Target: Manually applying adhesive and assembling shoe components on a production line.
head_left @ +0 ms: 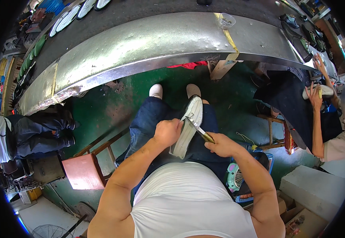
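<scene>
While the person sits with both legs out over the green floor (pixel 113 107), a white shoe (pixel 188 127) lies sole-up across the lap, toe toward the knees. Left hand (pixel 167 131): fingers curled and pressed together around the shoe's left edge, near mid-length. Right hand (pixel 220 144): closed in a fist on the yellowish handle of a tool (pixel 199 130); the metal blade angles up-left and its tip touches the shoe's sole rim just beside the left hand. 2 white shoe toes show past the knees. Long metal worktop (pixel 148 47) curves across the upper frame, a clear plastic cup (pixel 226 20) standing on it. Red stool (pixel 83 170) at lower left. Another person at right holds 1 more white shoe (pixel 317 92).
</scene>
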Demonstrator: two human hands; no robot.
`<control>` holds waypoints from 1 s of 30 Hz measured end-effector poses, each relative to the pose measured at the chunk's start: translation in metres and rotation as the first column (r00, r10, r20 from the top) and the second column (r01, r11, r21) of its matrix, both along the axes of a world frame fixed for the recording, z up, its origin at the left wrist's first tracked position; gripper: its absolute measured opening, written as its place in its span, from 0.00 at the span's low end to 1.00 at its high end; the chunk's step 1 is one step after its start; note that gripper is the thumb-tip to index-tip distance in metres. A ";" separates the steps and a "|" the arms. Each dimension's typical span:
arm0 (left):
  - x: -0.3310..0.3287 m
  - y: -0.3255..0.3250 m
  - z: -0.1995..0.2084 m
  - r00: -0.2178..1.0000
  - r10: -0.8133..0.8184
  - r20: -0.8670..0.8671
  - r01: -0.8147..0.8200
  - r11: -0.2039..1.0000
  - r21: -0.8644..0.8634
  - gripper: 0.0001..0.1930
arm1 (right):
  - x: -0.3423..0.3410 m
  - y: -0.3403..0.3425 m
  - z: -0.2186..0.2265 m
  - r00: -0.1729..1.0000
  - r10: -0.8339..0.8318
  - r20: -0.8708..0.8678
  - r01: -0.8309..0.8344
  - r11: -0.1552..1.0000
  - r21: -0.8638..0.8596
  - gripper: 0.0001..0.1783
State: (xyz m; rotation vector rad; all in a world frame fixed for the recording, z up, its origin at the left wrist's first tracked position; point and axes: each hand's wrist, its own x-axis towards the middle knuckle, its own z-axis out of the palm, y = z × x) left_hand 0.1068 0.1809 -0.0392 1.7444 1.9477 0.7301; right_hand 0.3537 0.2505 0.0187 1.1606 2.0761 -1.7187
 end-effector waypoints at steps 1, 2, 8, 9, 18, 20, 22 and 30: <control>0.004 0.001 0.001 0.999 -0.028 -0.041 0.028 1.000 -0.004 0.12 | -0.005 0.010 0.007 1.000 -0.005 0.002 0.005 1.000 0.004 0.15; 0.008 0.000 0.002 0.995 -0.055 -0.082 0.055 0.998 -0.012 0.12 | -0.010 0.020 0.017 0.993 0.015 0.116 0.001 0.990 -0.144 0.15; -0.001 0.007 -0.005 0.975 0.115 0.189 -0.076 0.976 -0.205 0.16 | -0.038 0.051 0.049 0.910 0.295 0.291 -0.289 0.955 -0.064 0.17; -0.005 0.009 -0.016 0.831 0.344 0.436 -0.201 0.918 -0.342 0.19 | -0.039 0.048 0.042 0.879 0.347 0.328 -0.398 0.912 0.100 0.18; -0.012 0.008 -0.065 0.039 0.506 0.862 0.122 0.854 -0.507 0.36 | -0.041 -0.046 -0.044 0.969 -0.247 -0.013 0.246 0.957 0.151 0.19; -0.008 0.009 -0.060 0.119 0.439 0.890 0.116 0.884 -0.452 0.37 | -0.038 -0.055 -0.057 0.954 -0.300 -0.023 0.301 0.952 0.059 0.18; -0.005 0.011 -0.057 0.156 0.436 0.886 0.109 0.884 -0.455 0.37 | -0.034 -0.055 -0.060 0.889 -0.457 -0.024 0.429 0.851 -0.304 0.17; 0.008 0.014 -0.048 0.194 0.492 0.848 0.054 0.858 -0.511 0.36 | -0.006 -0.035 -0.081 0.795 -0.606 -0.035 0.342 0.496 -0.798 0.14</control>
